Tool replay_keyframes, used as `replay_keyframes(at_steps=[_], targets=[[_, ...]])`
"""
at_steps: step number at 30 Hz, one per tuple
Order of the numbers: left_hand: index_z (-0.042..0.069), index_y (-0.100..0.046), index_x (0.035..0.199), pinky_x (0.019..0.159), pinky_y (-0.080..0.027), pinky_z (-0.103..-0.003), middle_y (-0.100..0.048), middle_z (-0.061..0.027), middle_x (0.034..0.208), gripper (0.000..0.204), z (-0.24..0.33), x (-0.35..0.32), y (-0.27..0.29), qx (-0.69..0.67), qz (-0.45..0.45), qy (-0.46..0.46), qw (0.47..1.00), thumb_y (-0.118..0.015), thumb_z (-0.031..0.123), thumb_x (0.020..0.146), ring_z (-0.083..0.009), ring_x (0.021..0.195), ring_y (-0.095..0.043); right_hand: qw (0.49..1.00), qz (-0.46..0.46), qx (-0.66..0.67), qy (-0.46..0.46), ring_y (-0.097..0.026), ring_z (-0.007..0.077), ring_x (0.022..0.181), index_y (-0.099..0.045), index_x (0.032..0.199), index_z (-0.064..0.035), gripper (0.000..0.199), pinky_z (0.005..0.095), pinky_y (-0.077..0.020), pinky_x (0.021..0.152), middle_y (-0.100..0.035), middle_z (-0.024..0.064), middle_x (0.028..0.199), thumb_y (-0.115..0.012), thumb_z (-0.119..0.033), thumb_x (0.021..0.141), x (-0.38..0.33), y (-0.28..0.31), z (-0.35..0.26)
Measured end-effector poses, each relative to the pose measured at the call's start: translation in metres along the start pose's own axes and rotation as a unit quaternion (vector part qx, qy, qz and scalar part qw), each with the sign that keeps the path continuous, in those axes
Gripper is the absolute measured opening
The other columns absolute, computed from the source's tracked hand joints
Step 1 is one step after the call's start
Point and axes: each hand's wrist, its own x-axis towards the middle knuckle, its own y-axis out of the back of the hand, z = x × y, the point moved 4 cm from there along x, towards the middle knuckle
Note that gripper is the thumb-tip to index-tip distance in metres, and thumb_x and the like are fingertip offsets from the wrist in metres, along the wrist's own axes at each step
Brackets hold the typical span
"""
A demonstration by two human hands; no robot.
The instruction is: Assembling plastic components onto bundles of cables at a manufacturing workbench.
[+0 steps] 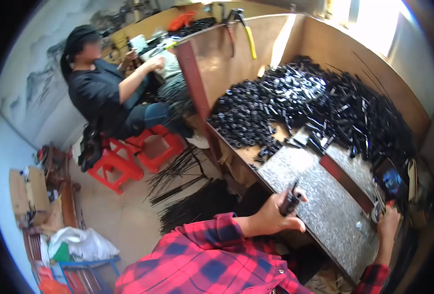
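Item: black clip part [290,198], which we pinch in our left hand [274,215] grip, long axis upright, tip pointing away over the bench [319,196].

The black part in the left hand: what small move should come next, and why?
Probably bring the black part across to the right hand. The left hand holds it over the stone slab, while the right hand waits at the slab's far edge.

The left hand [275,215] is curled into a closed grip (red plaid sleeve bent across); the right hand [387,220] reaches forward, fingers hidden.
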Motion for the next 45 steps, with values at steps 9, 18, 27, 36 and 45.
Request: replay_keyframes(at_steps=[9, 18, 27, 36, 45], targets=[[0.0, -0.048, 0.111, 0.051, -0.032, -0.019, -0.04, 0.0093, 0.059, 0.063, 0.012, -0.008, -0.007, -0.042, -0.02, 0.014, 0.999, -0.087, 0.013, 0.063, -0.0003, 0.054, -0.037, 0.999, -0.004, 0.001, 0.041, -0.05, 0.0401, 0.089, -0.057, 0.092, 0.0, 0.024, 0.047, -0.0409, 0.079, -0.053, 0.0208, 0.094, -0.066, -0.001, 0.07, 0.016, -0.01, -0.016], [0.0, -0.049, 0.111, 0.051, -0.032, -0.019, -0.04, 0.0096, 0.058, 0.062, 0.015, -0.004, -0.005, -0.015, -0.014, -0.001, 1.0, -0.087, 0.012, 0.062, 0.0, 0.053, -0.038, 0.999, 0.023, 0.023, 0.024, -0.05, 0.0408, 0.086, -0.055, 0.088, -0.0007, 0.022, 0.0474, -0.0404, 0.077, -0.053, 0.021, 0.091, -0.065, -0.002, 0.069, 0.02, -0.005, -0.021], [0.0, -0.049, 0.112, 0.051, -0.033, -0.019, -0.042, 0.0092, 0.059, 0.062, 0.012, -0.006, -0.005, -0.04, -0.009, 0.011, 0.999, -0.086, 0.009, 0.062, 0.0001, 0.054, -0.038, 0.997, 0.067, 0.037, 0.026, -0.05, 0.0411, 0.083, -0.052, 0.089, 0.0, 0.017, 0.0481, -0.039, 0.074, -0.052, 0.0207, 0.087, -0.061, -0.008, 0.076, 0.018, -0.004, -0.018], [0.004, -0.049, 0.114, 0.053, -0.033, -0.02, -0.043, 0.0082, 0.062, 0.064, 0.004, 0.0, -0.017, -0.005, -0.013, -0.025, 1.0, -0.086, 0.012, 0.063, -0.001, 0.057, -0.04, 0.809, 0.011, 0.588, -0.014, -0.049, 0.0077, 0.064, -0.05, 0.087, -0.0047, 0.017, 0.023, -0.0397, 0.056, -0.046, 0.0003, 0.072, -0.05, -0.019, 0.097, -0.055, 0.051, -0.153], [0.005, -0.047, 0.117, 0.055, -0.034, -0.019, -0.046, 0.008, 0.066, 0.073, 0.001, -0.002, -0.023, -0.034, -0.017, -0.012, 0.999, -0.089, 0.018, 0.06, -0.0009, 0.061, -0.042, 0.703, -0.01, 0.692, 0.161, -0.051, 0.0159, 0.069, -0.048, 0.089, -0.003, 0.009, 0.0305, -0.0421, 0.064, -0.051, 0.0084, 0.084, -0.051, -0.01, 0.095, -0.101, 0.081, -0.252]])
